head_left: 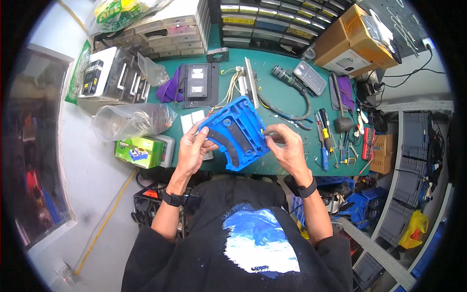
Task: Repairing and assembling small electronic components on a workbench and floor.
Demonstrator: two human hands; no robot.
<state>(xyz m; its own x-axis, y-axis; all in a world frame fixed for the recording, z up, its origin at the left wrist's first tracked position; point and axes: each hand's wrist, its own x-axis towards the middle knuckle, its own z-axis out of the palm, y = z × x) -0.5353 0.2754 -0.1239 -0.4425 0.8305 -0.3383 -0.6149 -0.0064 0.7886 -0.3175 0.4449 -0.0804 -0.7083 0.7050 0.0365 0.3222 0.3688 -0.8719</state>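
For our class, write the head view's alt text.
Blue part held in the left hand, the right hand at its edge, above a green bench. Beyond lie a black box and a hose; tools lie to the right.

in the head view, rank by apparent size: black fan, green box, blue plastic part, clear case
Largest to smallest:
1. blue plastic part, though being held up nearer the camera may enlarge it
2. green box
3. clear case
4. black fan
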